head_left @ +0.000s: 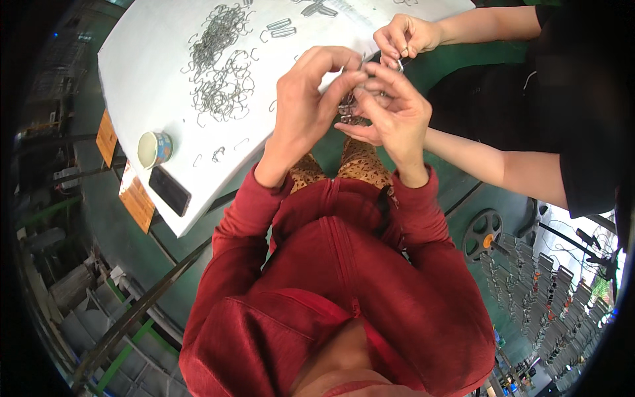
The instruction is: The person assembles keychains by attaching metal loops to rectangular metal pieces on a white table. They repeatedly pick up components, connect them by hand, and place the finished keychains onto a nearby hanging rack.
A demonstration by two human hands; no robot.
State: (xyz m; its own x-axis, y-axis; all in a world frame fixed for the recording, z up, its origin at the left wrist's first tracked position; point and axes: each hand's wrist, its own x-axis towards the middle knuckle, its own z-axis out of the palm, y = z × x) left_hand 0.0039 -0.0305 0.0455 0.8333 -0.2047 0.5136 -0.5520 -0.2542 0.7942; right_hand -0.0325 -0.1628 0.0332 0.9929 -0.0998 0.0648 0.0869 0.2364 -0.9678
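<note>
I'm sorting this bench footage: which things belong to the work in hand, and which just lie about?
In the work:
- left hand and right hand, fingers pinching small metal clips
- pile of loose wire clips on the white table

Lying about:
- cup
- black phone
- clip racks, lower right

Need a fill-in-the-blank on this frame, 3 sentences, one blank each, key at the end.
1. The heap of bent grey wire clips lies on the ____ tabletop.
2. The flat black phone lies beside a small round ____ near the tabletop's edge.
3. The left hand and right hand pinch small metal clips between them; both sleeves are ____.

Missing words: white; cup; red
</note>
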